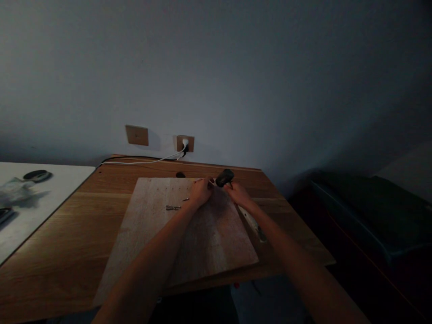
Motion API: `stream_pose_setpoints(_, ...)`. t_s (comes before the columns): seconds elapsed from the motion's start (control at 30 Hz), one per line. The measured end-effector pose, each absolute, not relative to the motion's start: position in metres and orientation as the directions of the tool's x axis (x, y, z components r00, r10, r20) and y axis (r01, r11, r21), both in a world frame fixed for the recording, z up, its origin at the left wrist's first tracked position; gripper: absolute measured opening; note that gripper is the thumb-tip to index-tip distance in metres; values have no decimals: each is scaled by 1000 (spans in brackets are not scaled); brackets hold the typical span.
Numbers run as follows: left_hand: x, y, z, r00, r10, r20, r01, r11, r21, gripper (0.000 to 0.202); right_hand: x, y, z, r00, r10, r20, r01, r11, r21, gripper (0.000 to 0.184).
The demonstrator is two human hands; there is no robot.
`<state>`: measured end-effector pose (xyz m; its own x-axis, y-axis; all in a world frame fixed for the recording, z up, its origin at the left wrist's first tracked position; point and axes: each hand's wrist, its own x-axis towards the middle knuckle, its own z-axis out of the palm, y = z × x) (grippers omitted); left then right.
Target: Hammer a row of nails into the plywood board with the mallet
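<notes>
A dark-headed mallet (224, 177) is gripped in my right hand (239, 194), its head just above the far right part of a pale wooden board (209, 245). Close to the left of the mallet head, my left hand (201, 191) rests at the board's far edge with its fingers pinched together; what they hold is too small and dark to name. Several metal pieces that look like nails (173, 207) lie in a small bunch left of my left wrist, with a single one (186, 199) nearby. Small dark dots run in a row along the board's far side.
The board lies on a wooden table (81, 220) against a wall. A pale strip-shaped object (251, 222) lies partly under my right forearm. Cables (141, 161) run from a wall socket (189, 143). A white table (64, 180) with a round dark object (37, 175) stands left.
</notes>
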<state>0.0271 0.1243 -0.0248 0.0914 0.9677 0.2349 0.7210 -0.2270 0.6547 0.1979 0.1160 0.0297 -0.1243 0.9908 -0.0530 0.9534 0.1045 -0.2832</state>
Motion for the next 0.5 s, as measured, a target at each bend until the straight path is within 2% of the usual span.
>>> stream_pose_setpoints(0.3, 25, 124, -24, 89, 970, 227, 703, -223, 676, 40, 188, 109, 34, -168, 985, 30, 956, 171, -238, 35)
stream_pose_setpoints(0.5, 25, 121, -23, 86, 972, 219, 690, -217, 691, 45, 187, 104, 31, -178, 984, -11, 970, 173, -170, 33)
